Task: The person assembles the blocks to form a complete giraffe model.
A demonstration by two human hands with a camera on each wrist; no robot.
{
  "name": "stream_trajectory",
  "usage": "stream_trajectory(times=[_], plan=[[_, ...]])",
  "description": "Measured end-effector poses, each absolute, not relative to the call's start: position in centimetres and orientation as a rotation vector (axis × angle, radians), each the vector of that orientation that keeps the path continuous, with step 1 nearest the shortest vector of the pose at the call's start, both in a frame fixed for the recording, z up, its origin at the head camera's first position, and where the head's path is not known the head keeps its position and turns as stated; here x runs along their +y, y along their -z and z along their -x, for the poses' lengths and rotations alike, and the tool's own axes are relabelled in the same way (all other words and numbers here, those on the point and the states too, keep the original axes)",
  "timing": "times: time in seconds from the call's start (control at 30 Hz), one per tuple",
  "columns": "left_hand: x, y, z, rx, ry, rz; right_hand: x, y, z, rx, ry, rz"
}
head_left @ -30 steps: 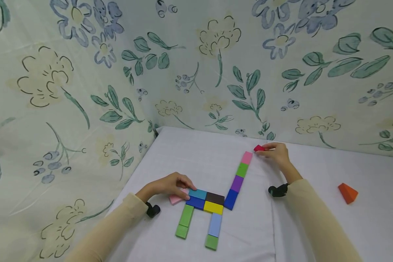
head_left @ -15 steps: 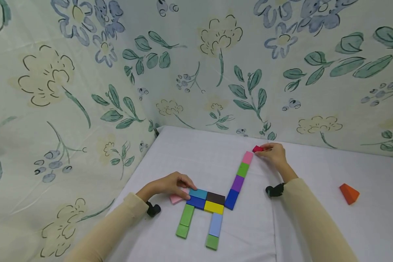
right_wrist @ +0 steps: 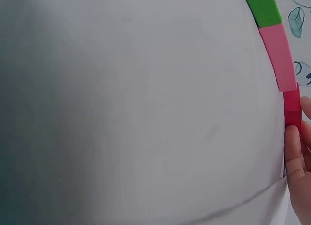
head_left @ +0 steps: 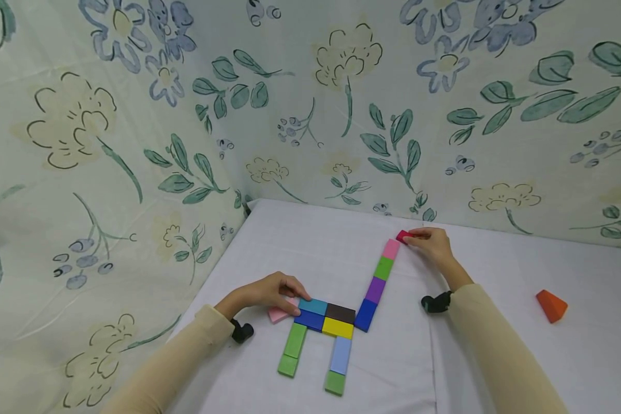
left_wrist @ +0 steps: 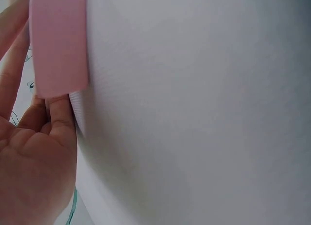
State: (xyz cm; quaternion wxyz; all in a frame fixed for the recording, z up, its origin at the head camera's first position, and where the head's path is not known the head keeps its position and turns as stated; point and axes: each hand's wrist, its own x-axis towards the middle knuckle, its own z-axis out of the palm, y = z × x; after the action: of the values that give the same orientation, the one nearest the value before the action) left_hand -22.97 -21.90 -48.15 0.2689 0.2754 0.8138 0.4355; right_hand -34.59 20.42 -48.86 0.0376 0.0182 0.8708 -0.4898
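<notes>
In the head view, my right hand (head_left: 432, 244) pinches a small red block (head_left: 404, 236) between thumb and fingers. The red block sits at the far end of a slanted row, against the pink block (right_wrist: 279, 57) in the right wrist view. Below that pink block run a green block (head_left: 384, 268), a purple block (head_left: 375, 290) and a dark blue block (head_left: 365, 315). My left hand (head_left: 269, 293) rests with bent fingers at the left end of the teal block (head_left: 313, 306) and blue block (head_left: 309, 321). It partly covers another pink block (left_wrist: 59, 43).
A brown block (head_left: 340, 313) and a yellow block (head_left: 337, 328) continue the body. Green blocks (head_left: 295, 340) and a light blue block (head_left: 340, 355) extend toward the front. An orange wedge (head_left: 551, 306) lies apart at right on the white cloth (head_left: 486, 345). Floral curtains stand behind.
My right hand has shifted slightly left with the red block, bringing it up to the end of the pink block. The left hand has stayed in place.
</notes>
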Motion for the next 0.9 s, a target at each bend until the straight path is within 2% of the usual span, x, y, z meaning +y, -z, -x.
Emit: stream_trajectory(times=[0.9], plan=[[-22.1,48.6,23.2,2.207,-1.169,-0.742,18.8,48.7,35.0,2.653,1.499,-0.046]])
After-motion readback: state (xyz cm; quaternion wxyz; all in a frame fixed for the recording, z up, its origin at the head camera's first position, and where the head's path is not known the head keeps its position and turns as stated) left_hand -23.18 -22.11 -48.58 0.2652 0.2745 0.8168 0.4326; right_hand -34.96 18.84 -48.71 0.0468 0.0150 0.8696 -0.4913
